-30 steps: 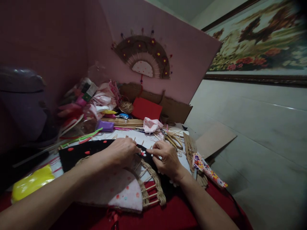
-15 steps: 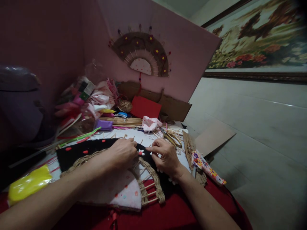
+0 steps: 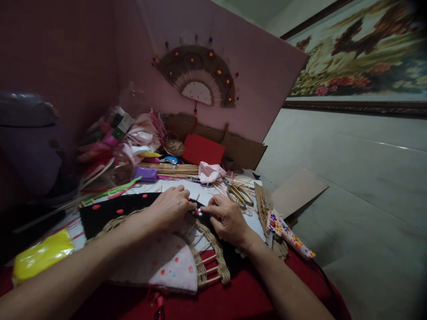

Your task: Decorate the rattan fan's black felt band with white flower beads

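A handmade fan of black cloth (image 3: 130,202), braided twine (image 3: 218,255), thin sticks and a white dotted centre (image 3: 182,269) lies before me. A small flower (image 3: 198,213) with white petals and a red middle sits on the black band. My left hand (image 3: 173,206) rests across the fan, fingers curled, one fingertip at the flower's left side; whatever it may hold is hidden. From the right, my right hand (image 3: 228,220) reaches the flower with bent fingers, its index fingertip against a white petal. Red dots (image 3: 119,211) mark the band's left part.
Golden-handled scissors (image 3: 240,195) lie beyond my right hand. Yellow (image 3: 43,255) and purple (image 3: 147,174) packets are at the left and back. Bundled sticks (image 3: 176,168), a twine ball (image 3: 174,147) and red card (image 3: 203,150) are behind. A finished fan (image 3: 200,66) hangs on the pink board.
My right hand has moved slightly left, bringing a white petal from its fingertips against the flower. My left hand's fingertip has shifted up and right beside the flower.
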Motion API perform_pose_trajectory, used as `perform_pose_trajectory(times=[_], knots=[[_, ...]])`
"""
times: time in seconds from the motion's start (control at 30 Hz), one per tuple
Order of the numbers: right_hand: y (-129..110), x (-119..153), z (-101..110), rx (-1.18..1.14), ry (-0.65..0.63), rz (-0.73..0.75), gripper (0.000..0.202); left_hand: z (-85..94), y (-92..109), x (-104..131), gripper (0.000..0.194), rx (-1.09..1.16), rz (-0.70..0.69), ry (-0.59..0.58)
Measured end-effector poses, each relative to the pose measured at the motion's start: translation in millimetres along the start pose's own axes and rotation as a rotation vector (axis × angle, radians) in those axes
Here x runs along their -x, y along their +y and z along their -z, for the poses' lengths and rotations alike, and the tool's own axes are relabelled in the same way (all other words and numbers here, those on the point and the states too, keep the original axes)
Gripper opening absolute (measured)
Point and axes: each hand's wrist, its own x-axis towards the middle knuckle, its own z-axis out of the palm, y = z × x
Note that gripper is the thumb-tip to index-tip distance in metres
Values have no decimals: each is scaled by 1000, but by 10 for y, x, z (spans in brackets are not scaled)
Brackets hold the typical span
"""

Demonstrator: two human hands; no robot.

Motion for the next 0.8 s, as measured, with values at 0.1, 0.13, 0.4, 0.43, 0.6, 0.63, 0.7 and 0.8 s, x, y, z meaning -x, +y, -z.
perform_pose_trajectory(times=[0.1, 0.13, 0.4, 0.43, 0.6, 0.63, 0.7, 0.8], knots=[[1, 3, -9, 16, -20, 2, 32, -6, 20, 5, 29, 12, -11, -15], [2, 5, -14, 22, -27, 4, 32, -11, 24, 7, 29, 13, -16, -16], [13, 3, -35, 34, -26, 8, 30, -45, 30, 3, 25, 10, -33, 4], [15, 1, -28, 31, -8, -1, 30, -38, 23, 1, 25, 16, -21, 12], [16, -8, 7, -10, 122, -55, 33, 12, -30, 1, 30, 29, 145, 218], [14, -8, 8, -21, 133, -50, 34, 21, -43, 2, 31, 36, 184, 276], [9, -6, 3, -40, 133, -23, 34, 48, -74, 3, 29, 75, 254, 369], [4, 0, -11, -56, 120, 23, 36, 150, -154, 4, 18, 171, 336, 458]])
